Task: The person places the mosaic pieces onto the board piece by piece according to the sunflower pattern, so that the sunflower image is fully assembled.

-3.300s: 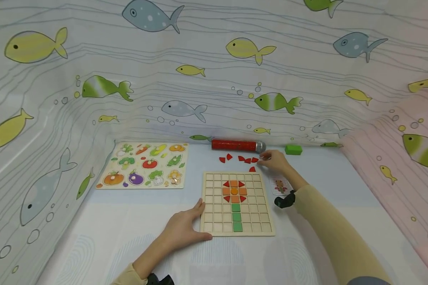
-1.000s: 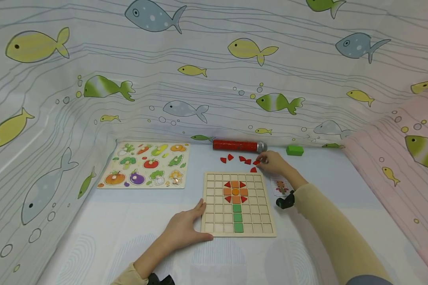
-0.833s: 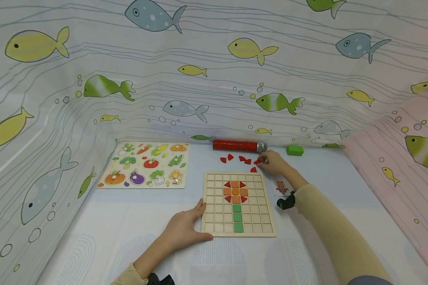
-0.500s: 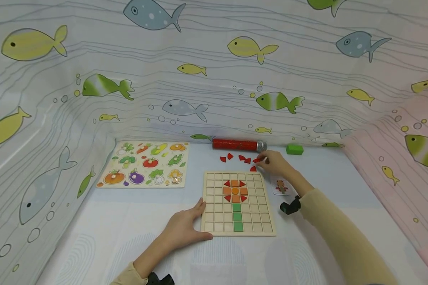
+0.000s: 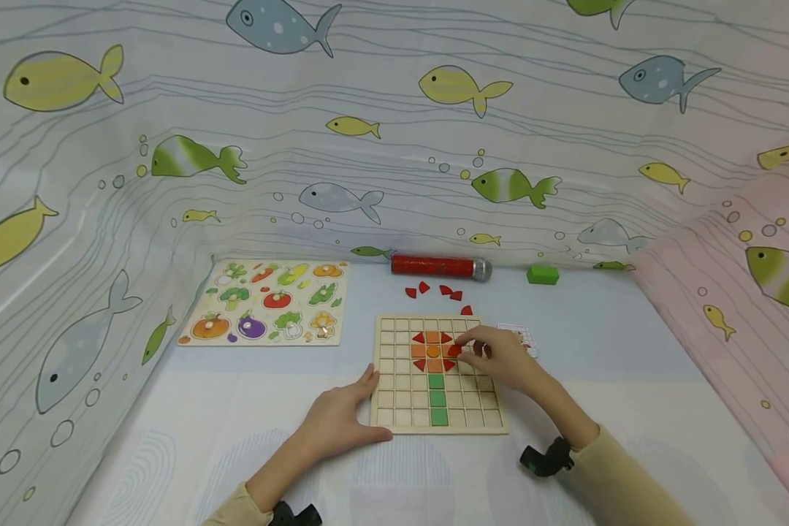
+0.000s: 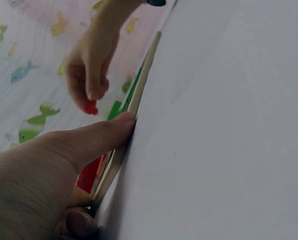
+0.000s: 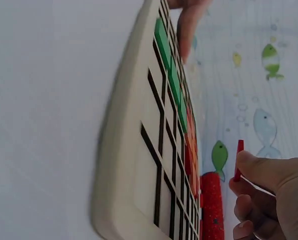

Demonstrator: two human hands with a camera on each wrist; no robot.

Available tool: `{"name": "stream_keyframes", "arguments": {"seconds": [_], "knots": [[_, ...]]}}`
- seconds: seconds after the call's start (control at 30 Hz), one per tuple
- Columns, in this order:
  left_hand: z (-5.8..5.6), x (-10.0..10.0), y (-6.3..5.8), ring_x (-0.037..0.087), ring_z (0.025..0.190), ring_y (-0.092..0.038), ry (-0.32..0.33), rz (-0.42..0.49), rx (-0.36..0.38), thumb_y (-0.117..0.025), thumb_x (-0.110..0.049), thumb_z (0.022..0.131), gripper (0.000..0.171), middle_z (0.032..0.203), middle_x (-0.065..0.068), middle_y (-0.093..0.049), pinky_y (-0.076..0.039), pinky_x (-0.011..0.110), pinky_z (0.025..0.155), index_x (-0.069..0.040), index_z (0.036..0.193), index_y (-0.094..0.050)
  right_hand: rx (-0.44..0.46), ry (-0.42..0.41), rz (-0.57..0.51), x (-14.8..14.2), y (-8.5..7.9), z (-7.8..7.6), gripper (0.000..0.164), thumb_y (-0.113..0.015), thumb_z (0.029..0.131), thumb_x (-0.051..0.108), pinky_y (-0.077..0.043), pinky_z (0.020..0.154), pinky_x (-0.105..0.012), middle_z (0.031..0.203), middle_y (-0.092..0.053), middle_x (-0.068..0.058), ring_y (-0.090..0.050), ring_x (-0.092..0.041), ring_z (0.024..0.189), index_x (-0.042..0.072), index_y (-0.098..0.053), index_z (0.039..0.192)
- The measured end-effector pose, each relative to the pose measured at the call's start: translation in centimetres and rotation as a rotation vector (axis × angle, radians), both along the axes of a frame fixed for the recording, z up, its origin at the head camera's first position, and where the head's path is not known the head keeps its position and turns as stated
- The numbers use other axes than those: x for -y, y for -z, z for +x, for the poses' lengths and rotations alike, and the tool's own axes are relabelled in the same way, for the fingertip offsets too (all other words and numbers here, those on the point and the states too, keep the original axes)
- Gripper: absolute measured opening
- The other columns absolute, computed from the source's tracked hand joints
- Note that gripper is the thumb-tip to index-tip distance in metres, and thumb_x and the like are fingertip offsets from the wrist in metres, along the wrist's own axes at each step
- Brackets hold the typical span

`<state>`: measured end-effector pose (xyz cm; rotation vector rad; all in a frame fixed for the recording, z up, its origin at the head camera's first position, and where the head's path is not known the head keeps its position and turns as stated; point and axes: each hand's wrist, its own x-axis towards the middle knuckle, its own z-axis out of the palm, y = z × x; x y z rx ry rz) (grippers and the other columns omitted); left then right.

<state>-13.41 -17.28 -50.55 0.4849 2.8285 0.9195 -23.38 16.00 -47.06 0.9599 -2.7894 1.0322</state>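
A square wooden grid board (image 5: 394, 402) lies on the table, bearing a flower pattern: orange squares (image 5: 418, 352) around an orange disc (image 5: 433, 351), red corner pieces (image 5: 420, 364) and a stem of green squares (image 5: 438, 399). My left hand (image 5: 338, 420) holds the board's near left corner, thumb (image 6: 101, 135) along the front edge, fingers at the left side. Between thumb and fingertips, my right hand (image 5: 502, 358) pinches a red fan-shaped wooden piece (image 7: 238, 160), close over the board just right of the orange squares.
Several loose red pieces (image 5: 445, 290) lie behind the board. A red microphone-like tube (image 5: 434, 265) and a green block (image 5: 542, 275) sit farther back. At left is a vegetable puzzle board (image 5: 305, 298). A picture card (image 5: 527, 342) is partly hidden behind my right hand.
My right hand has picked up the rightmost red piece from behind the board and brought it nearer, over the grid. The left hand has stayed at the board's corner.
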Motion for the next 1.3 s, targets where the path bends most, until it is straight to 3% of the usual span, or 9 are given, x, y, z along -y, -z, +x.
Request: {"name": "stream_keyframes", "arguments": {"seconds": [0.13, 0.33, 0.6, 0.97, 1.3], "knots": [[0.0, 0.0, 0.0, 0.037, 0.136, -0.061, -0.002, -0.003, -0.001, -0.091, -0.056, 0.075, 0.104, 0.165, 0.010, -0.045, -0.052, 0.056, 0.107, -0.004, 0.156, -0.052, -0.002, -0.044, -0.016, 0.0, 0.5, 2.2, 0.018, -0.083, 0.092, 0.011, -0.050, 0.063, -0.022, 0.102, -0.074, 0.005, -0.057, -0.010, 0.078, 0.012, -0.080, 0.110], [0.0, -0.1, 0.0, 0.037, 0.136, -0.061, -0.002, -0.002, -0.002, -0.092, -0.054, 0.074, 0.103, 0.165, 0.010, -0.045, -0.052, 0.055, 0.107, -0.004, 0.155, -0.052, -0.021, -0.045, -0.076, -0.4, 2.6, 3.4, 0.018, -0.085, 0.091, 0.011, -0.052, 0.065, -0.021, 0.107, -0.077, 0.008, -0.059, -0.005, 0.081, 0.017, -0.082, 0.108], [0.0, -0.1, 0.1, 0.036, 0.136, -0.062, -0.002, -0.004, -0.002, -0.092, -0.055, 0.074, 0.104, 0.165, 0.011, -0.045, -0.053, 0.054, 0.106, -0.004, 0.155, -0.052, -0.081, -0.078, -0.102, -0.6, 4.4, 3.4, 0.020, -0.087, 0.089, 0.014, -0.060, 0.084, -0.028, 0.111, -0.078, 0.010, -0.071, -0.009, 0.103, 0.017, -0.082, 0.108], [-0.1, -0.1, 0.2, 0.036, 0.135, -0.063, -0.003, -0.003, -0.014, -0.092, -0.054, 0.074, 0.103, 0.165, 0.010, -0.045, -0.054, 0.054, 0.105, -0.004, 0.155, -0.053, -0.119, -0.089, -0.176, -0.5, 5.2, 3.6, 0.018, -0.086, 0.089, 0.009, -0.057, 0.072, -0.023, 0.112, -0.078, 0.004, -0.069, -0.009, 0.093, 0.014, -0.082, 0.106], [0.0, -0.1, 0.0, 0.037, 0.135, -0.063, -0.008, -0.004, -0.007, -0.092, -0.053, 0.074, 0.103, 0.165, 0.010, -0.046, -0.053, 0.056, 0.106, -0.004, 0.155, -0.053, -0.125, -0.084, -0.193, -0.5, 5.9, 3.6, 0.016, -0.086, 0.089, 0.008, -0.054, 0.069, -0.021, 0.110, -0.077, 0.004, -0.065, -0.006, 0.087, 0.014, -0.082, 0.103]]}}
